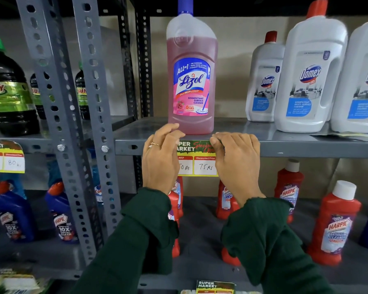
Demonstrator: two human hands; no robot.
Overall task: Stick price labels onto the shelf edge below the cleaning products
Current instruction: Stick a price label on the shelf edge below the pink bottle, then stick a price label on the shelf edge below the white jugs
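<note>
Both of your hands are pressed against the price label [197, 159], which sits on the front edge of the grey shelf [306, 148] directly below the pink Lizol bottle [191, 77]. Your left hand [160, 161] covers the label's left end; its fingers [168, 132] curl up over the shelf lip, the tips touching the edge just beside the bottle's base. A ring [154, 144] shows on one finger. Your right hand [237, 164] covers the label's right end, with its fingers [223, 141] bent and bearing on the label's upper strip where that strip meets the shelf edge. Neither grip is closed around anything: the fingers are curled and flat against label and shelf, pressing rather than pinching. Between your hands the label reads "Discounted Price" and "75 Rs", its lower half hanging below the shelf edge. White Domex bottles [306, 77] stand to the right on the same shelf. Red Harpic bottles [334, 225] stand on the shelf below. Another label [5, 157] hangs on the neighbouring rack to the left.
</note>
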